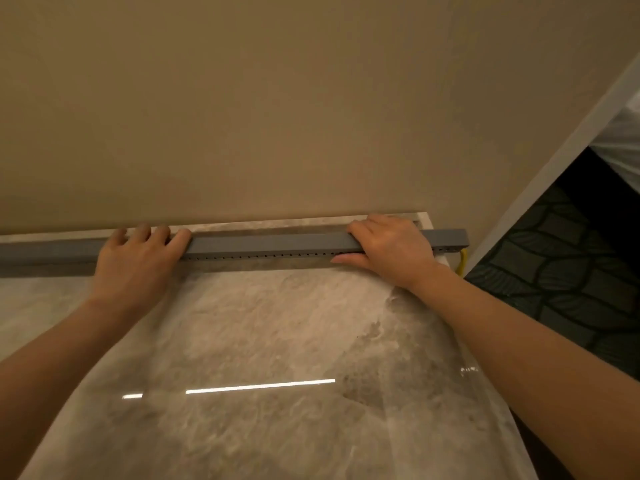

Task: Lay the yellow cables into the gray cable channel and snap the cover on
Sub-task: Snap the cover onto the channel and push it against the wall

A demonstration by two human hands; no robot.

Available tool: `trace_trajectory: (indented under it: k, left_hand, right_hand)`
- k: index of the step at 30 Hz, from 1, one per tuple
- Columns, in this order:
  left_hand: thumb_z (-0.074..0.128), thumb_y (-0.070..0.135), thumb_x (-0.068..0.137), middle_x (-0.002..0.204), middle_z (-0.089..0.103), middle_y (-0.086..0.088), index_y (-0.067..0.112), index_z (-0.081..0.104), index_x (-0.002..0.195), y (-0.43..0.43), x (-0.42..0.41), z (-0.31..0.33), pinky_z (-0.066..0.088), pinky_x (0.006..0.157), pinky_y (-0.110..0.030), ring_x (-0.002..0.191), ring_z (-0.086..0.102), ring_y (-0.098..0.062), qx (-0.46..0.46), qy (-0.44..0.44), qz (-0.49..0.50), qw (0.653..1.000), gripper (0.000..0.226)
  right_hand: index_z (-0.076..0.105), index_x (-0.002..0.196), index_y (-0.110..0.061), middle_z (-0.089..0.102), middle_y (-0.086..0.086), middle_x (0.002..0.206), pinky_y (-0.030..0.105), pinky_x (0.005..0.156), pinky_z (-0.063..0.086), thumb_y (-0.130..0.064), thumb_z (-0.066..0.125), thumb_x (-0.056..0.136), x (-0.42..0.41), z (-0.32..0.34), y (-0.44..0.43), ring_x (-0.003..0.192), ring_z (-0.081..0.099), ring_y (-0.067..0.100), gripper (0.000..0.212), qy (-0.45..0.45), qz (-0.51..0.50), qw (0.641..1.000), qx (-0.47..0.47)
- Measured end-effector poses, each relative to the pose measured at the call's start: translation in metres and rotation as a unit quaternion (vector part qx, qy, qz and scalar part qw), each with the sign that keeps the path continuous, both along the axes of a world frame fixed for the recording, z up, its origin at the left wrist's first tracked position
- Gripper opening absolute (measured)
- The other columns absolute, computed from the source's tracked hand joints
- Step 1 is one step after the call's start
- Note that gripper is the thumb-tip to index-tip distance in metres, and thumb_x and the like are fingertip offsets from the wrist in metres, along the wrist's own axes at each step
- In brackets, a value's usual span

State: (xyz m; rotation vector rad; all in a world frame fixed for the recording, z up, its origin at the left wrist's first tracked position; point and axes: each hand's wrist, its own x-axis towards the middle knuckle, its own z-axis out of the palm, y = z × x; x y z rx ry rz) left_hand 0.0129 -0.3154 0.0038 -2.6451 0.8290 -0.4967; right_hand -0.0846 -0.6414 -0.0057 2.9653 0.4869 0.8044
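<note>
The left hand (138, 261) lies released across the gray cable channel (263, 252), fingers pressing on its top. The right hand (391, 251) grasps it near the right end, fingers over the top, thumb along the front. The channel runs along the wall at the back of the marble counter (277, 341). A yellow cable (462, 263) shows only at its right end. The cover (270, 241) looks already on, so probably only pressing it home remains.

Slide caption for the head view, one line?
On a marble tabletop, the left hand rests on and the right hand grips the gray cable channel; a yellow cable exits its right end.
</note>
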Motion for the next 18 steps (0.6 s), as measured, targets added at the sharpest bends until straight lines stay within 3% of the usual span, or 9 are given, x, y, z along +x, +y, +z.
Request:
trace_trajectory:
  k: [4,8,14,18]
  left_hand:
    - [0.066,-0.012,0.059,0.075,0.059,-0.022,0.004,0.054,0.096,0.001,0.012,0.002,0.044,0.065,-0.048,0.068,0.057,-0.039,-0.004,-0.011,-0.003,1.0,0.042]
    - [0.065,-0.012,0.061,0.073,0.055,-0.022,0.003,0.053,0.093,-0.001,0.021,0.007,0.043,0.062,-0.046,0.067,0.055,-0.038,0.004,-0.018,-0.013,1.0,0.038]
    - [0.073,-0.007,0.062,0.078,0.055,-0.02,0.004,0.059,0.094,-0.002,0.035,0.011,0.04,0.049,-0.035,0.067,0.056,-0.038,0.022,0.012,-0.014,1.0,0.036]
    - [0.081,-0.001,0.057,0.074,0.052,-0.021,0.002,0.059,0.084,-0.002,0.037,0.013,0.033,0.046,-0.029,0.063,0.055,-0.037,0.021,0.015,-0.001,1.0,0.036]
  right_hand:
    - [0.063,0.075,-0.006,0.064,0.01,0.065,0.031,0.05,0.048,-0.051,0.063,0.079,0.014,0.001,-0.004,0.061,0.061,0.027,0.045,-0.031,0.009,0.999,0.013]
    - [0.063,0.074,-0.003,0.062,0.011,0.07,0.034,0.064,0.045,-0.049,0.064,0.079,0.03,0.003,-0.009,0.07,0.058,0.028,0.046,-0.047,0.023,0.999,0.01]
    - [0.066,0.093,0.006,0.062,0.02,0.086,0.04,0.069,0.05,-0.025,0.077,0.072,0.038,-0.007,-0.013,0.078,0.057,0.036,0.039,-0.016,0.012,0.993,0.119]
    - [0.066,0.093,0.006,0.062,0.021,0.085,0.038,0.07,0.05,-0.016,0.079,0.07,0.037,-0.009,-0.011,0.077,0.059,0.036,0.034,-0.014,0.024,0.992,0.123]
